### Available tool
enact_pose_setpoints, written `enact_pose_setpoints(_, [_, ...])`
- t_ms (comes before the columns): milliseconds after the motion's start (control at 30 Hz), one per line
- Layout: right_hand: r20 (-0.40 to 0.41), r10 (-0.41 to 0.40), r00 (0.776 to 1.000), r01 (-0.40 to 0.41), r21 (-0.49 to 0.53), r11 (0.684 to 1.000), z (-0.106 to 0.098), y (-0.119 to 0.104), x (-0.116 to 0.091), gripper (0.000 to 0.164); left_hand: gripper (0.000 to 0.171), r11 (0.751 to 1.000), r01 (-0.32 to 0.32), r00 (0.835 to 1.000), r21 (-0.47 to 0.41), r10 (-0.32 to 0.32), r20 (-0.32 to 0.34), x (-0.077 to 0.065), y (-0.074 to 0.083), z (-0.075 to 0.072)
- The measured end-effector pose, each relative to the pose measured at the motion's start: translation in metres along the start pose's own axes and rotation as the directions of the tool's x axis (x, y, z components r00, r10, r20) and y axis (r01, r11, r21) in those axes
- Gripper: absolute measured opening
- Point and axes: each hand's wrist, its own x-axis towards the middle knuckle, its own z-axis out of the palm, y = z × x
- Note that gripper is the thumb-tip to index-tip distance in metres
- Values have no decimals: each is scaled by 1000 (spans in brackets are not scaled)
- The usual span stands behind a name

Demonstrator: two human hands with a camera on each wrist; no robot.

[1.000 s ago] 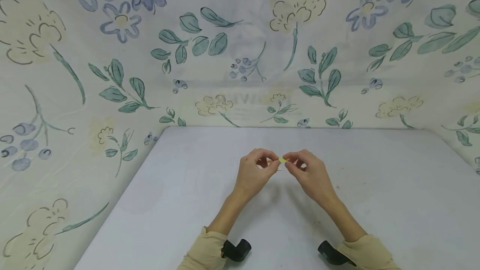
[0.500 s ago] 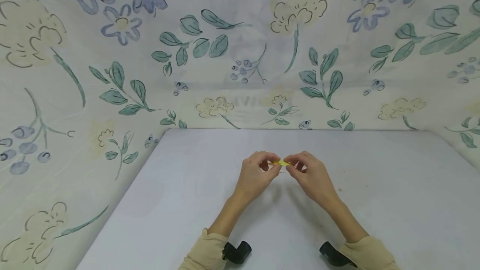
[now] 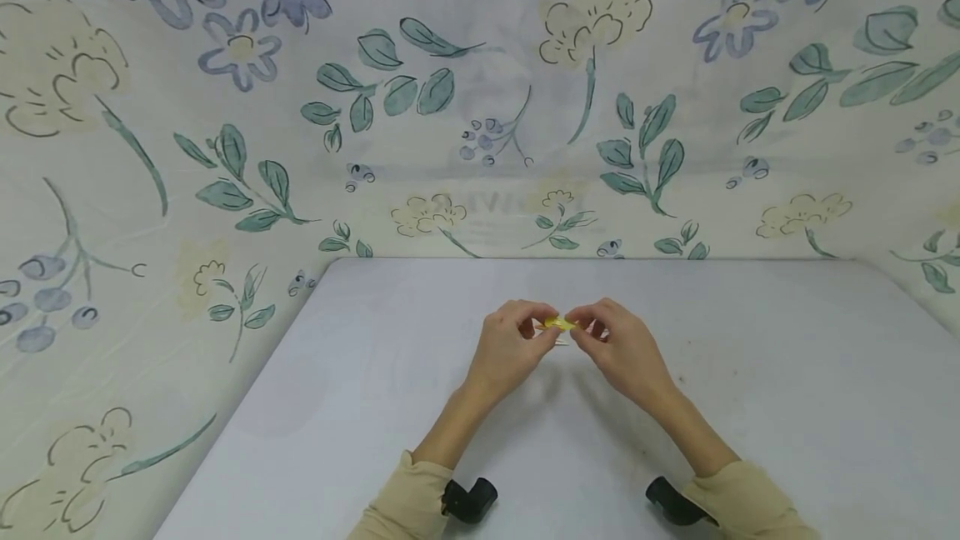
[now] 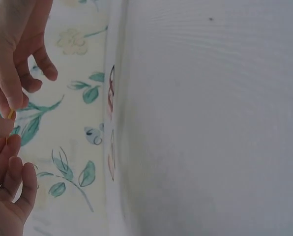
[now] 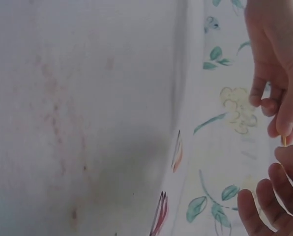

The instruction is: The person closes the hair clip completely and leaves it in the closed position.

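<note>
A small thin yellow piece [image 3: 559,323] is held up between the two hands over the table, mostly covered by fingertips; its kind cannot be told. My left hand [image 3: 512,342] pinches its left end between thumb and fingers, and my right hand [image 3: 621,348] pinches the right end. In the left wrist view only a sliver of the yellow piece [image 4: 10,114] shows between the hands. The right wrist view has the same narrow yellow piece [image 5: 284,140] edge-on. Under the hands, a pale sliver [image 3: 561,343] shows in the head view, too small to identify.
The white table [image 3: 337,373] extends around both hands, with small dark specks on its right side. Behind it hangs a floral cloth [image 3: 450,132]. Reddish outlined shapes [image 4: 111,93] appear near the table's far edge. Black wrist devices [image 3: 471,500] sit beside the sleeves.
The hands stay almost in place, both pinching. More of the yellow piece shows between the fingertips than a second ago, and it looks differently angled.
</note>
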Motion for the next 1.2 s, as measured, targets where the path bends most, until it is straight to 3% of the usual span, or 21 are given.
enact_pose_setpoints(233, [38,-56,998,59,-97,994,-3,4,6,19,14,996,9,996,91,-17,82,5,0,-3])
enact_pose_setpoints(533, [121,-25,992,48,-188,981,-3,9,13,15,13,983,-7,983,182,-26,180,11,-2,-5])
enact_pose_setpoints(767, [220,21,975,30,-227,973,2,12,19,16,12,961,-6,959,276,-72,273,15,-3,-7])
enact_pose_setpoints(1200, [302,45,952,36,-258,966,8,17,27,14,13,924,-29,917,381,-126,377,22,-12,-3])
